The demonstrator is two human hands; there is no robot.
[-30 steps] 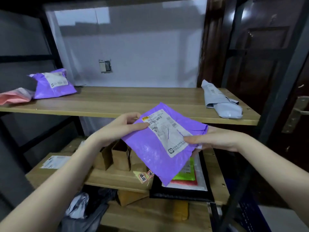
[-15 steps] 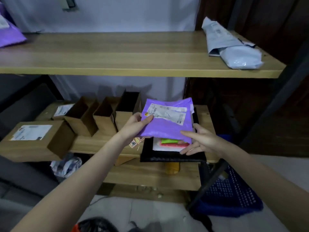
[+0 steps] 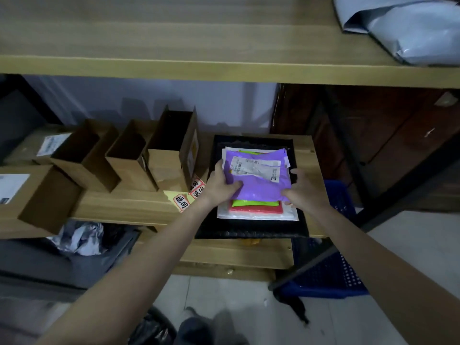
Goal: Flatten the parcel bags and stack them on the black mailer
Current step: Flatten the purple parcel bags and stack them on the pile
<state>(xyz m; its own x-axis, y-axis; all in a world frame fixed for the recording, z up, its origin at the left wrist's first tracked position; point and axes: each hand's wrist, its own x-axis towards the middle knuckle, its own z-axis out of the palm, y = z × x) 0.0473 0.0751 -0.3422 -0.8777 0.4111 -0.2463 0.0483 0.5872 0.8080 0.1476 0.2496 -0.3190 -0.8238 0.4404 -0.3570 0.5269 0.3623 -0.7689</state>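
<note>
I had both hands, left (image 3: 220, 184) and right (image 3: 305, 189), gripping the purple bag's (image 3: 261, 180) edges atop the stack on the black mailer (image 3: 251, 230)

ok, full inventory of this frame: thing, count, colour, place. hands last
purple parcel bag: 1, purple with white label, top of the stack
green bag: 1, bright green, under the purple one
red bag: 1, red, under the green
white bag: 1, white, bottom of the stack
black mailer: 1, black, middle shelf, under the stack
open cardboard boxes: at least 4, brown, middle shelf left of the mailer
stickers: a few, red, white and yellow, by the boxes
grey bag: 1, pale grey, top shelf right
blue crate: 1, blue, floor right
left hand: grips the purple bag's left edge
right hand: grips its right edge
</note>
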